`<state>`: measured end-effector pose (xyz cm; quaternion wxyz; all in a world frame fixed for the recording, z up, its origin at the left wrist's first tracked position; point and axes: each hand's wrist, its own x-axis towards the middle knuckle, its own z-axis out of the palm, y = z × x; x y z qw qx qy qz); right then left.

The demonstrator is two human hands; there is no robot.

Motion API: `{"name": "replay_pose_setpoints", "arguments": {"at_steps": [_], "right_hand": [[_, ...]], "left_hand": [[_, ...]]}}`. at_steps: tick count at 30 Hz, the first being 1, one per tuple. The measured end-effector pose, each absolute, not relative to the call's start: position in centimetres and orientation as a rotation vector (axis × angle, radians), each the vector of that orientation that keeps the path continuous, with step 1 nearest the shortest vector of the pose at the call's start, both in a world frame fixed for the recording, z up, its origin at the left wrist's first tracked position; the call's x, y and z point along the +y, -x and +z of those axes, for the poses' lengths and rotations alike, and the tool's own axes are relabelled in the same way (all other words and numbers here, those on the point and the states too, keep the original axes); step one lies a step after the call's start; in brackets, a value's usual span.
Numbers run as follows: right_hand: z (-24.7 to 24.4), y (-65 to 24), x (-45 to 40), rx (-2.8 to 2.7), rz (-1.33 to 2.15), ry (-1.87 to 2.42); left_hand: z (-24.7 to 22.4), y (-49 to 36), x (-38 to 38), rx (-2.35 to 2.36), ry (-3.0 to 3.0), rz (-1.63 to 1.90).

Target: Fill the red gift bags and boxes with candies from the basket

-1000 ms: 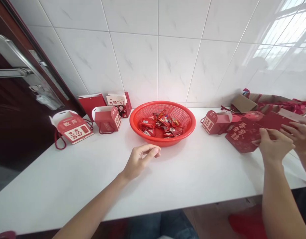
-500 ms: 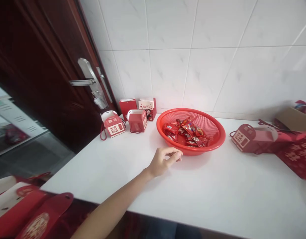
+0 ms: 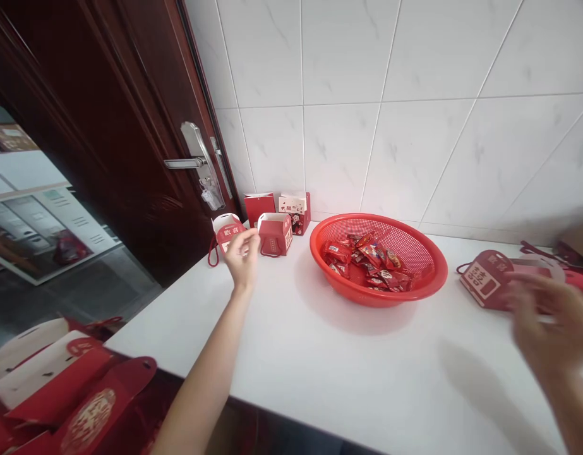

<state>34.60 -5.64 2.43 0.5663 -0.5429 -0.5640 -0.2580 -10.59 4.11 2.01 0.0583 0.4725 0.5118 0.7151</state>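
Note:
My left hand [image 3: 242, 256] is raised over the left part of the white table, in front of a small red gift box [image 3: 227, 227]; thumb and fingers come together, and what they hold, if anything, is too small to name. Another red box [image 3: 274, 234] stands just right of it. At the right, my right hand [image 3: 551, 316], blurred by motion, covers part of a red gift box [image 3: 485, 278] lying on the table; its grip cannot be made out. Between the hands is a red plastic basket [image 3: 381, 297] with several wrapped sweets [image 3: 369, 259] inside.
Two more boxes, a red one [image 3: 259, 207] and a printed one [image 3: 295, 212], stand against the tiled wall. Large red gift boxes [image 3: 90, 411] fill the lower left. A dark wooden door [image 3: 115, 126] with a metal handle [image 3: 184, 163] borders the table's left side.
My left hand has moved left, from the basket's front edge to the small boxes. My right hand has come into view at the right. The view has shifted left.

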Motion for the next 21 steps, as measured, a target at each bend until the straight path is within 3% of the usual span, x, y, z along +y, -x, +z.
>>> {"name": "replay_pose_setpoints", "arguments": {"at_steps": [6, 10, 21], "right_hand": [[-1.8, -21.1, -6.7, -2.118, -0.103, 0.549], [-4.6, -17.3, -9.1, -2.344, -0.006, 0.354], [-6.2, -16.9, -8.9, -2.357, 0.26, 0.478]], "left_hand": [[0.9, 13.7, 5.8, 1.809, -1.42, 2.028], [0.2, 12.2, 7.4, 1.889, -1.568, 1.842], [1.8, 9.4, 11.1, 2.248, -1.673, 1.196]]}}
